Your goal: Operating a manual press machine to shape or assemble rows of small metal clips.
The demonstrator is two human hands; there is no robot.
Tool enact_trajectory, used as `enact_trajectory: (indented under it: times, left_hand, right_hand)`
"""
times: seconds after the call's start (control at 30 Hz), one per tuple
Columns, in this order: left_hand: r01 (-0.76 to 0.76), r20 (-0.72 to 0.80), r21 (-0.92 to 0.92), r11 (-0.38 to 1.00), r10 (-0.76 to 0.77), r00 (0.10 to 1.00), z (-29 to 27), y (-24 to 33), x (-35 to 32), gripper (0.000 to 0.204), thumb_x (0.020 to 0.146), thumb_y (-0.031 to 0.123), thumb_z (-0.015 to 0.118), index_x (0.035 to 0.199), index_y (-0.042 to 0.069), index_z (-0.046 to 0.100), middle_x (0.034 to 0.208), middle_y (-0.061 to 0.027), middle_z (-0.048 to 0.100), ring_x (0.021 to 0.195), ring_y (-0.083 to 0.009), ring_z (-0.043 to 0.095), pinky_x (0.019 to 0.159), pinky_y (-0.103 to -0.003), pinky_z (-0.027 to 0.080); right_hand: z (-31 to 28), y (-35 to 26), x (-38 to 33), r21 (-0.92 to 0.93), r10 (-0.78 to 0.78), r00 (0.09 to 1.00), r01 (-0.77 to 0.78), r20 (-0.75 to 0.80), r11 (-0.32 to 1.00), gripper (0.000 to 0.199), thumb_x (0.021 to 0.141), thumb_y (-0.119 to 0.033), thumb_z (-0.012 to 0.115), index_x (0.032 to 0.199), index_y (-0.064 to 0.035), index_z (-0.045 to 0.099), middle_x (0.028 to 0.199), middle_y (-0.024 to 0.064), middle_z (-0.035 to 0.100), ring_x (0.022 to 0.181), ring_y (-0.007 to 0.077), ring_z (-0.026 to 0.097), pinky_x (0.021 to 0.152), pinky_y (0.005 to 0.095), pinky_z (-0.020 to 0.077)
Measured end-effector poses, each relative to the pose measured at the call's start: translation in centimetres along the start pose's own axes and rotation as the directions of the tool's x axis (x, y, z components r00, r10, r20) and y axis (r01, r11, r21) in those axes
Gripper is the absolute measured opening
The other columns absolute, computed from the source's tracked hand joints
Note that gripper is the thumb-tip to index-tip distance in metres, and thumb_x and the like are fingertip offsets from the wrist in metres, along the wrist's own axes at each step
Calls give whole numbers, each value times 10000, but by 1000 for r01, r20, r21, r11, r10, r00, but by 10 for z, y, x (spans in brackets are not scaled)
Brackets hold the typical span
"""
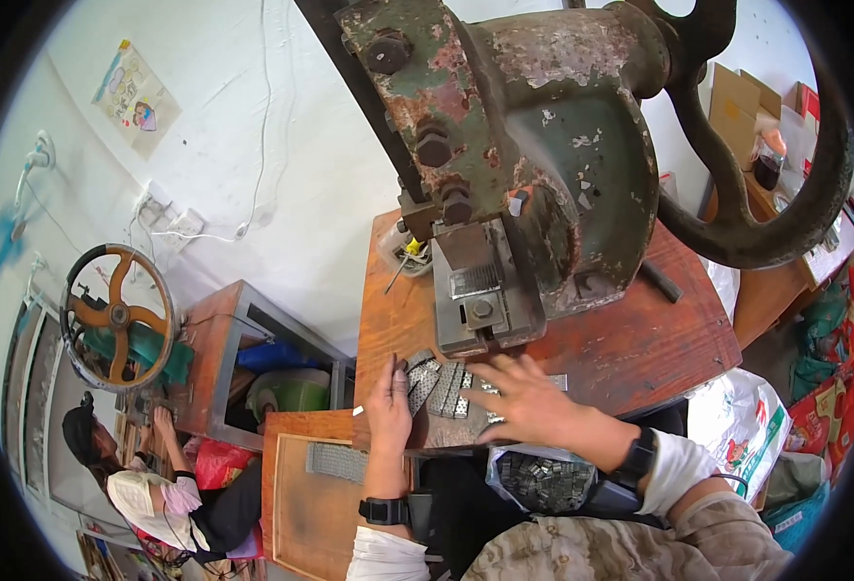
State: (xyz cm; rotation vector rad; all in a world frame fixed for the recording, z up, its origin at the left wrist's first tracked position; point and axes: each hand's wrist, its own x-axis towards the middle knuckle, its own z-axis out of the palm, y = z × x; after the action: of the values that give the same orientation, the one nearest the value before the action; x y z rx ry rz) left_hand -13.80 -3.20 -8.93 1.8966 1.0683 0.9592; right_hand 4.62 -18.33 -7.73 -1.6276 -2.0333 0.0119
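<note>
Rows of small perforated metal pieces [442, 389] lie fanned out at the front edge of the wooden bench, below a hand press [582, 145] with worn green paint. Along their left side rests my left hand [388, 407], fingers stretched upward and seen edge-on; its palm side is partly hidden. My right hand [533, 399] is over the right end of the rows with its fingers spread, covering some of the pieces. Just beyond both hands sits the steel die block [482, 310] of the press, with a bolt on its front.
A lined container of loose metal pieces [546, 481] sits below the bench edge. To the left, a wooden tray [301, 523] bears a metal strip. The press's large handwheel [727, 257] overhangs the right. Another person [166, 484] sits working at far left.
</note>
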Motion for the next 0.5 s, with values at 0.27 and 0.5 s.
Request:
enact_trajectory:
  times: [0.27, 0.5]
  left_hand:
    - [-330, 250, 424, 844, 241, 938, -7, -13, -14, 549, 853, 253, 586, 1325, 38, 408, 1370, -200, 395, 1301, -378, 308, 1038, -520, 231]
    - [-326, 165, 559, 763, 283, 945, 5, 0, -32, 554, 863, 391, 554, 1300, 70, 443, 1411, -190, 334, 1320, -389, 262, 998, -640, 174]
  right_hand:
    - [-1, -3, -11, -119, 20, 983, 2, 183, 993, 742, 688, -585, 638, 1314, -229, 459, 1395, 132, 342, 1271, 387, 305, 965, 591, 272]
    - [-24, 8, -49, -119, 202, 979, -196, 37, 973, 786, 638, -528, 703, 1275, -122, 484, 1316, 172, 421, 1280, 399, 300, 994, 613, 239]
